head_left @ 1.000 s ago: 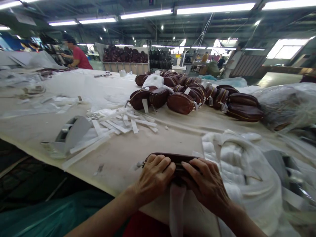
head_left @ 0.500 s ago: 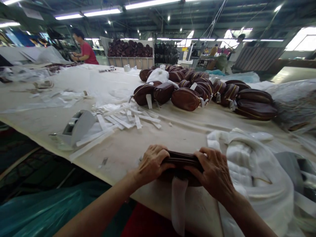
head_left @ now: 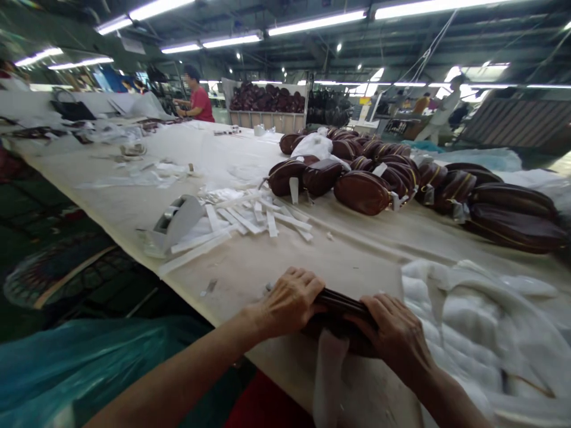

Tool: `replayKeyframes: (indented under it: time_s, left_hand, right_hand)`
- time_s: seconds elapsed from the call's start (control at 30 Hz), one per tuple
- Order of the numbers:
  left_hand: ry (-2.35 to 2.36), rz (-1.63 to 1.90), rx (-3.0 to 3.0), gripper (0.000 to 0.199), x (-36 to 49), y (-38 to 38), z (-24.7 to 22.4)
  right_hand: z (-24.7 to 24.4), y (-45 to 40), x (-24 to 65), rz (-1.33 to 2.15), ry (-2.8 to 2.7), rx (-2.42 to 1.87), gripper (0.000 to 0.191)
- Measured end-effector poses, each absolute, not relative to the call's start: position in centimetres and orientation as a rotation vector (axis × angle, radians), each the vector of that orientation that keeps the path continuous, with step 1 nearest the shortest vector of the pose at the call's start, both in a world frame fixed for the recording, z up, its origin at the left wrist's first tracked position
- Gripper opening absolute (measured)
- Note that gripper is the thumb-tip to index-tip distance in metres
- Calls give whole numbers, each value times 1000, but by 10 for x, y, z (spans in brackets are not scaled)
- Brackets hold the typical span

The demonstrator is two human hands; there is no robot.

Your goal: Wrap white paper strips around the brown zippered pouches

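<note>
A dark brown leather pouch (head_left: 341,327) is held at the table's near edge, its long upper edge facing up. My left hand (head_left: 288,300) grips its left end, fingers over the top edge. On the right end, my right hand (head_left: 395,330) is closed the same way, with the thumb on the near side. A white strip (head_left: 329,374) hangs from the pouch's near side, between my hands. The underside of the pouch is hidden.
Many brown oval pouches (head_left: 361,193) lie across the table (head_left: 267,267). White strips (head_left: 245,217) are heaped beside a grey tape dispenser (head_left: 173,223). White padding (head_left: 473,321) lies at right. A person in red (head_left: 199,101) stands at the far side.
The view has turned left, so the table's contents appear shifted right. Both hands still grip the pouch, whose top edge now looks more tilted, lower on the right.
</note>
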State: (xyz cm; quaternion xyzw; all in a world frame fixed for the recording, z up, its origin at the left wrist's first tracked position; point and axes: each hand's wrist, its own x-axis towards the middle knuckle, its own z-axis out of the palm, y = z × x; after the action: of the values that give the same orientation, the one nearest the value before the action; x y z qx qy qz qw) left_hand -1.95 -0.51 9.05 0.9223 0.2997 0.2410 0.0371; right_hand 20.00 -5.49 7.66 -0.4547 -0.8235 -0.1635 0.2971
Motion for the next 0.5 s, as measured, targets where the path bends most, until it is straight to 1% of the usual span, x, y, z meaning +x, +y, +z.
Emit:
replayKeyframes:
  time_s: [0.07, 0.17, 0.2, 0.27, 0.33, 0.37, 0.43, 0.5]
  left_hand:
    - [920, 599, 2930, 24, -13, -10, 91]
    - [859, 586, 3054, 28, 1, -15, 92]
    - [847, 594, 3070, 26, 4, -15, 92]
    - [829, 614, 3063, 20, 7, -14, 91]
    - [806, 692, 3041, 20, 8, -13, 86]
    - [805, 763, 3040, 20, 9, -13, 82]
    - [821, 962, 3050, 20, 13, -11, 71]
    - [857, 1105, 3071, 17, 17, -9, 59]
  right_hand:
    - [67, -54, 197, -445, -2196, -1191, 27]
    - [67, -56, 201, -413, -2183, -1193, 29]
    - [72, -56, 205, -345, -2205, -1195, 29]
    - [90, -53, 214, -82, -2311, -1204, 28]
    - [110, -38, 222, 211, -2411, -1188, 27]
    - [117, -25, 223, 296, -2425, -1187, 27]
    - [122, 12, 214, 330, -2419, -1193, 29]
    - [112, 56, 189, 319, -2485, -1167, 26]
